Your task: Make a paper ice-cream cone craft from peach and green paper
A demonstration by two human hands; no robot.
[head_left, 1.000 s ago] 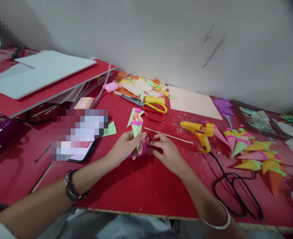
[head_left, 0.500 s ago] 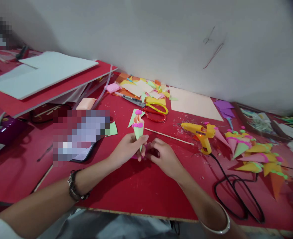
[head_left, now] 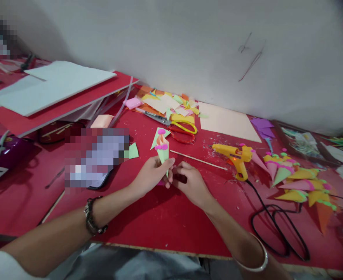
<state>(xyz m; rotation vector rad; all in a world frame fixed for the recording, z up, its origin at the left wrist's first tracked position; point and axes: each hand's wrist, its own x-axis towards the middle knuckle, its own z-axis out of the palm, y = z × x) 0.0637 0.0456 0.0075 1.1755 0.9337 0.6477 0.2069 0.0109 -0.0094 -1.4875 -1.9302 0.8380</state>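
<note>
A small light-green paper cone [head_left: 163, 156] stands upright between the thumb and fingers of my left hand [head_left: 151, 174]. Magenta pom-poms edge its mouth, and folded peach paper rises from it. My right hand [head_left: 192, 182] is curled beside the cone's lower tip, its fingertips close to those of my left. Whatever those fingers pinch is hidden. Just behind the cone lies a green paper piece [head_left: 157, 136], and a thin wooden stick [head_left: 199, 160] rests to the right. A yellow glue gun [head_left: 234, 156] stands further right, its small light glowing orange.
Scissors [head_left: 183, 128] with yellow and red handles lie near paper scraps [head_left: 168, 103] at the back. Several finished cones [head_left: 302, 181] are piled right, beside a looped black cord [head_left: 276, 229]. A phone [head_left: 101, 182], partly blurred out, is at left. A peach sheet [head_left: 228, 120] lies along the wall.
My right fingers have come slightly closer to the cone's tip and my left fingertips. The left hand and the cone have barely shifted.
</note>
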